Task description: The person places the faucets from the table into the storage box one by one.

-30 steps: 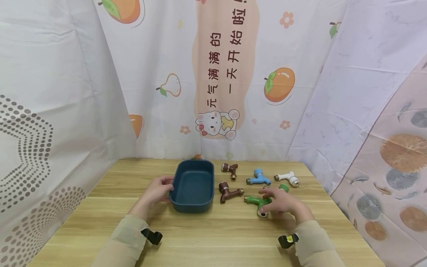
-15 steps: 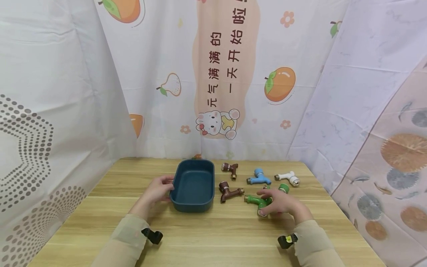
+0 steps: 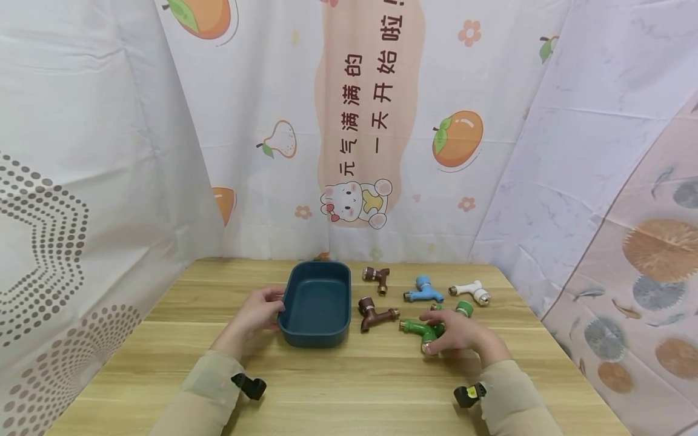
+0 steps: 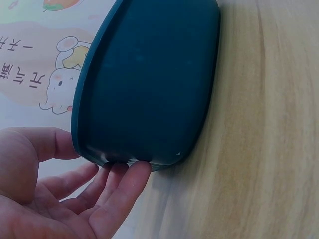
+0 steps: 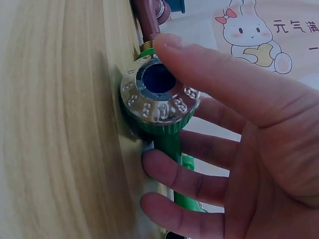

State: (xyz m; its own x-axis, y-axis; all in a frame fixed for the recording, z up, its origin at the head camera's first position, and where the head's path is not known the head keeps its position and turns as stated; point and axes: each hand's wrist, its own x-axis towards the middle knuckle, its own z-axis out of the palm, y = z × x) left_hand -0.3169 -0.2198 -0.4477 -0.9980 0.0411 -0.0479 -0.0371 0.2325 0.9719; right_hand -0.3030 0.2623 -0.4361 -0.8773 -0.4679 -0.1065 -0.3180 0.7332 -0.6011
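My left hand (image 3: pixel 260 310) holds the near left side of a dark teal tub (image 3: pixel 317 306), thumb over the rim and fingertips against the outer wall, as the left wrist view shows. The right hand (image 3: pixel 460 332) is around a green faucet (image 3: pixel 415 327) lying on the table. In the right wrist view the thumb lies on its chrome-ringed knob (image 5: pixel 159 107), with fingers curled behind the green body (image 5: pixel 168 144). Another green knob (image 3: pixel 465 307) shows just beyond the right hand; most of what it belongs to is hidden.
Two brown faucets, one nearer (image 3: pixel 373 315) and one farther (image 3: pixel 377 277), lie right of the tub. A blue faucet (image 3: pixel 423 290) and a white faucet (image 3: pixel 470 291) lie farther back right. Printed curtains (image 3: pixel 262 200) surround the wooden table (image 3: pixel 349 387).
The right thumb and fingers have closed in on the green faucet, the thumb now covering part of its knob. My left hand and the tub have stayed put.
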